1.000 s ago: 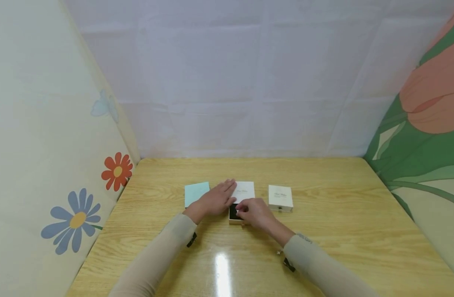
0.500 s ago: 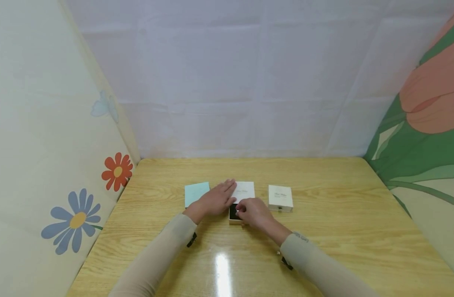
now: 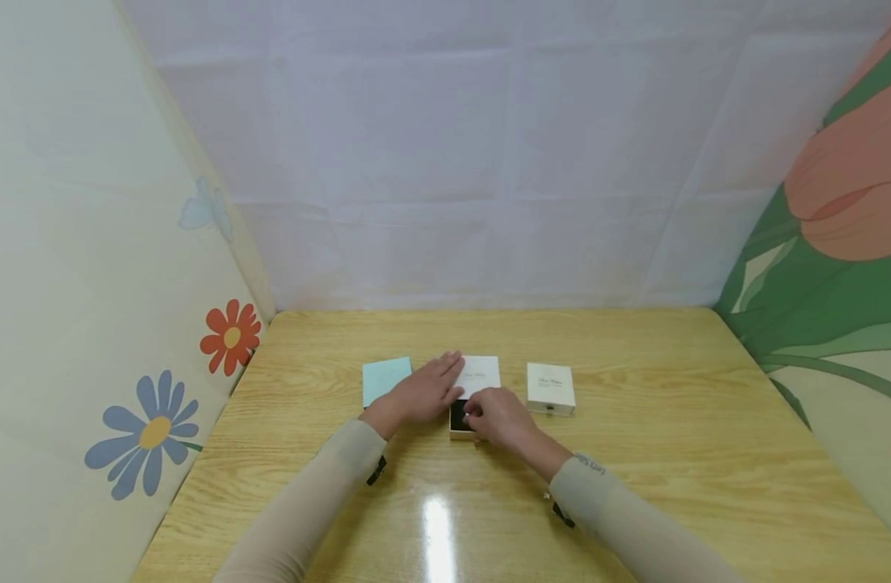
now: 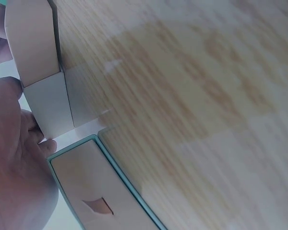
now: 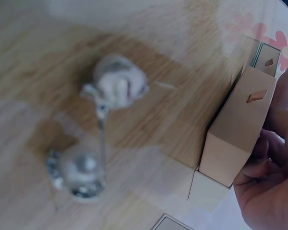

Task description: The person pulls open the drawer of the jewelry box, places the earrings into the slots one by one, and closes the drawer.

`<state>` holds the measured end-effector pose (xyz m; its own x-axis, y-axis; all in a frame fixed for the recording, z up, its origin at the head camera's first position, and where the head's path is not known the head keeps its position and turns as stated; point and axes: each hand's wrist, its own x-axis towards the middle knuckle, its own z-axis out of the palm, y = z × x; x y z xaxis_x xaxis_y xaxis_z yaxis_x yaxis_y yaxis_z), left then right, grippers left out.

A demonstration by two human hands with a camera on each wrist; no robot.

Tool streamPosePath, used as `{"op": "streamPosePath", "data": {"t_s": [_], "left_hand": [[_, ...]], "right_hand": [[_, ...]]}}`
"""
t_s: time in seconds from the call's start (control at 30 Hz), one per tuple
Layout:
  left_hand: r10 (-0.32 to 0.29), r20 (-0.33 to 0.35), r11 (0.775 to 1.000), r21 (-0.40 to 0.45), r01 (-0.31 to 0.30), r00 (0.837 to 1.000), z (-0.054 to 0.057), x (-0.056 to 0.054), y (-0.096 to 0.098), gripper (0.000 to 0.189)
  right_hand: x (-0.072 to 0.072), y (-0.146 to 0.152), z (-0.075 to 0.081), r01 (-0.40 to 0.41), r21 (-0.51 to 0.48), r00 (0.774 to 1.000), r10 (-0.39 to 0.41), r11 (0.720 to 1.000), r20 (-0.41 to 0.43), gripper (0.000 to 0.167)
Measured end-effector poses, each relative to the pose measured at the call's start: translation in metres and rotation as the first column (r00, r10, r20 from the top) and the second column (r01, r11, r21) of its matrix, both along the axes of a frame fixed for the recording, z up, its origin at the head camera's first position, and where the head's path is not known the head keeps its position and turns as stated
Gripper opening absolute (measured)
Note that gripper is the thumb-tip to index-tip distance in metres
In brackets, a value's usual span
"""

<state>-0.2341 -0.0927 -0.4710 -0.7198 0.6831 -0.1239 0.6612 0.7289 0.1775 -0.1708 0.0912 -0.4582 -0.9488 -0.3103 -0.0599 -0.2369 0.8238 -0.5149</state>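
A white box sleeve (image 3: 482, 375) with script lettering lies mid-table, its black-lined drawer (image 3: 458, 419) pulled out toward me. My left hand (image 3: 425, 392) rests on the sleeve's left side with fingers straight. Over the drawer, my right hand (image 3: 500, 418) has thumb and fingertips pinched on a small pale thing (image 3: 466, 416), mostly hidden and too small to identify. In the right wrist view, the drawer's beige front (image 5: 240, 124) bears a small tab, and the right hand is beside it. The left wrist view shows the drawer's side (image 4: 33, 43) projecting from the sleeve.
A light-blue box (image 3: 385, 378) lies just left of the sleeve, partly behind the left hand. Another white box (image 3: 551, 384) lies to the right. A blurred ornament with pearl-like beads (image 5: 117, 84) dangles close to the right wrist camera. A white cloth backdrop (image 3: 445, 162) stands behind the table.
The right forearm has shifted slightly left, while its fingertips stay at the drawer. My left hand and the boxes have kept their places.
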Motion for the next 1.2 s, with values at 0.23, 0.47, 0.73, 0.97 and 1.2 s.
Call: {"op": "streamPosePath", "data": {"t_s": [0.23,0.47,0.73,0.97,1.2], "left_hand": [[-0.002,0.000,1.000,0.008,0.002,1.000,-0.0004,-0.0006,-0.0002,0.064],[-0.004,-0.008,1.000,0.017,0.004,1.000,-0.0037,-0.0020,-0.0005,0.064],[0.000,-0.007,1.000,0.021,0.000,1.000,-0.0060,-0.0020,-0.0007,0.064],[0.001,-0.009,1.000,0.017,-0.001,1.000,-0.0058,-0.0015,-0.0004,0.064],[0.003,-0.007,1.000,0.019,-0.003,1.000,-0.0075,-0.0030,-0.0001,0.064]], "right_hand": [[-0.0004,0.0003,0.0006,-0.010,0.004,1.000,0.010,1.000,0.005,0.017],[-0.0003,0.0009,0.0015,-0.025,-0.008,1.000,0.025,1.000,0.017,0.021],[0.0000,0.0023,-0.0013,-0.043,-0.006,0.999,0.043,0.999,-0.005,0.019],[0.0000,0.0024,-0.0028,-0.040,-0.029,0.999,0.040,0.999,-0.025,0.012],[-0.0006,0.0018,-0.0034,-0.028,-0.027,0.999,0.028,0.999,-0.018,0.007]]}}
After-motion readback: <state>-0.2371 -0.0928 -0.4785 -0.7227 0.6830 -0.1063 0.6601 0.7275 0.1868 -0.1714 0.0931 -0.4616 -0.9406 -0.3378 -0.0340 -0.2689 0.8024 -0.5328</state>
